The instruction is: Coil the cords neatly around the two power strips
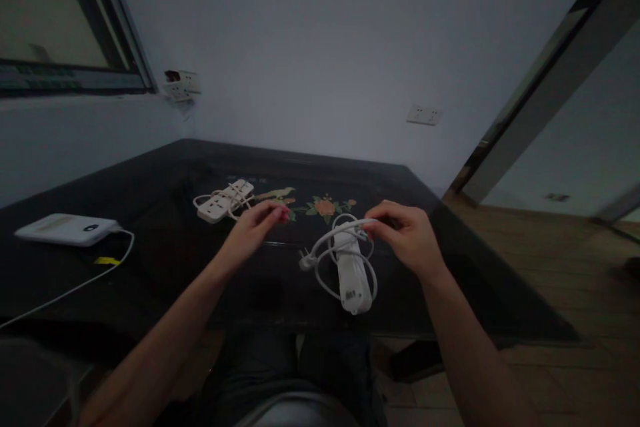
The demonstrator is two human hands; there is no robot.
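Right fingers [383,231] pinch the round white plastic cable [327,236], likely light, springy, best held along its loops (left fingers [274,214] closed, seemingly empty).

Window [50,27] and white cable [95,278] cut off by the left edge, label [351,295] on nearer power strip [351,272] illegibly small

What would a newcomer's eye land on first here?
Probably the white power strip near the front middle of the black table, its loose cord pinched in the person's right grip. Next, perhaps, the second power strip farther back to the left, its cord lying across it, and the white device at far left with a cable plugged in.
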